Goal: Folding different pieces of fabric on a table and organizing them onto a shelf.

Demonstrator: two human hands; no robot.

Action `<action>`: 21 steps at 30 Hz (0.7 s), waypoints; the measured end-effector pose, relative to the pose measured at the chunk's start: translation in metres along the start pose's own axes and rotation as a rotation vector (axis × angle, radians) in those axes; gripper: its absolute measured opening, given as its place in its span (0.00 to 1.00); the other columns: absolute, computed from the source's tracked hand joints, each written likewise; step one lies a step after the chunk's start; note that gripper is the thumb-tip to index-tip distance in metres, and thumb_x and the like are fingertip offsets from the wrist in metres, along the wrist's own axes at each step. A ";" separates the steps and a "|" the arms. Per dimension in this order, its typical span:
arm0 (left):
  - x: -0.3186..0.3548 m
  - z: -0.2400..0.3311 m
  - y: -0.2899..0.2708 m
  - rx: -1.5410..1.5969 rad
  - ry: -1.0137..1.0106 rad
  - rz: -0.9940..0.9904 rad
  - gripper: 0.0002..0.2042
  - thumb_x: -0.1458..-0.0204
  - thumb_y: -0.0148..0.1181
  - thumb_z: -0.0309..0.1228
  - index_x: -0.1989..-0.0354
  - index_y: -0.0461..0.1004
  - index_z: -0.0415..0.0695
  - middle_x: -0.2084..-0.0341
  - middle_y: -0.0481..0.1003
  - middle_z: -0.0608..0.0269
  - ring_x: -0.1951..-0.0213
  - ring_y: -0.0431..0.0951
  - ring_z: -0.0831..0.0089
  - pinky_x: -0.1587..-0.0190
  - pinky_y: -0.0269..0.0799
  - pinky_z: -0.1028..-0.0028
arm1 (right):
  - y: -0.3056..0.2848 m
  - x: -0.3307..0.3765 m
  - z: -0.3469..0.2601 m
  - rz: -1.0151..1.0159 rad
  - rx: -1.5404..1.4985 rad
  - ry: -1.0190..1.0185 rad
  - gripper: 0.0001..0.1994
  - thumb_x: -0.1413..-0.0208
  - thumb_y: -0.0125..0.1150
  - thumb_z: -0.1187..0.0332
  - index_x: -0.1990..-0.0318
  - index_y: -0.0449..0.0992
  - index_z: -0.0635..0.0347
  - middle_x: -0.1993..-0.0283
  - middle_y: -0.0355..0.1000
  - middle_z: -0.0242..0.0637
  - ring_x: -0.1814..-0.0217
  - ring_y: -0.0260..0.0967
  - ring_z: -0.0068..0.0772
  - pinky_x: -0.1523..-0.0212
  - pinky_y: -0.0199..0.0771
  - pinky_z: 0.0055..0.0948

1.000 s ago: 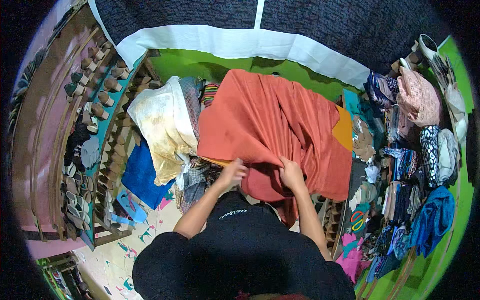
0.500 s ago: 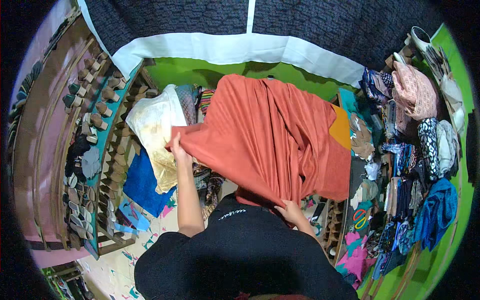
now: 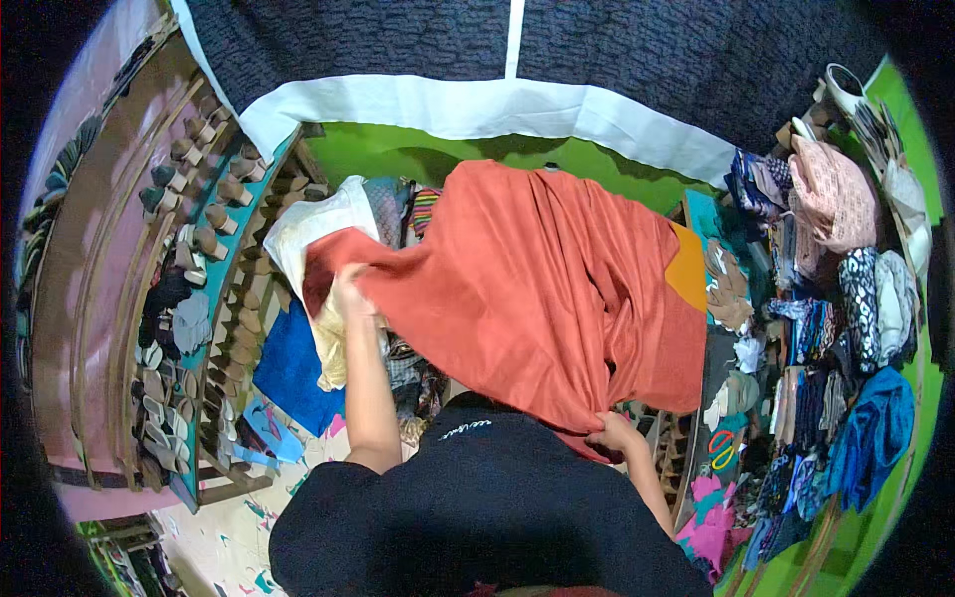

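Note:
A wide sheet of rust-orange fabric (image 3: 527, 279) lies in loose folds across the middle of the view, hiding most of what it rests on. My left hand (image 3: 354, 297) grips its left edge; the corner beyond my fingers flops over a white and yellowish cloth (image 3: 328, 249). Near my body, my right hand (image 3: 615, 434) is closed on the bunched lower edge of the fabric. A patch of mustard-yellow cloth (image 3: 686, 269) shows at its right side. Beside its far left edge are a striped cloth (image 3: 424, 211) and a grey patterned one (image 3: 388, 207).
At the left, sloping racks carry rows of wooden shoe forms (image 3: 209, 242) and several shoes (image 3: 164, 438). A blue cloth (image 3: 298, 373) hangs below the white one. Orange-and-yellow-handled scissors (image 3: 722, 450) lie at the right, near shelves of folded fabrics (image 3: 796, 398). Scraps litter the floor (image 3: 234, 537).
The fabric's left corner has swung outward and further over the white cloth, with my left hand blurred. My right hand has shifted slightly right and down, still gripping the edge.

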State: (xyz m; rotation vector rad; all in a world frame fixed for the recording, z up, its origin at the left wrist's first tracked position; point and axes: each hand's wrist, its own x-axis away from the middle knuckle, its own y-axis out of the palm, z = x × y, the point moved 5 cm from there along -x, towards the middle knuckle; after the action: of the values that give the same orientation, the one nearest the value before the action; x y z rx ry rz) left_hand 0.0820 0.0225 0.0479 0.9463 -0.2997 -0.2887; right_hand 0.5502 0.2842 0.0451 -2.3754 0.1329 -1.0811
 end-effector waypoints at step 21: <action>0.187 -0.192 0.126 -1.304 -0.066 -1.242 0.11 0.64 0.55 0.32 0.84 0.63 0.37 0.74 0.68 0.51 0.69 0.70 0.58 0.67 0.64 0.67 | -0.048 -0.117 -0.106 1.123 -0.368 0.117 0.50 0.77 0.71 0.68 0.45 0.43 0.73 0.50 0.52 0.60 0.45 0.47 0.54 0.44 0.47 0.38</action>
State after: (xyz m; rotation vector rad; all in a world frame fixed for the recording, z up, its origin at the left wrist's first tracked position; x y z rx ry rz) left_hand 0.3401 0.1665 0.0699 -0.3070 0.4621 -1.4376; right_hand 0.3885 0.3149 0.0479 -1.9502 1.5834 -0.6259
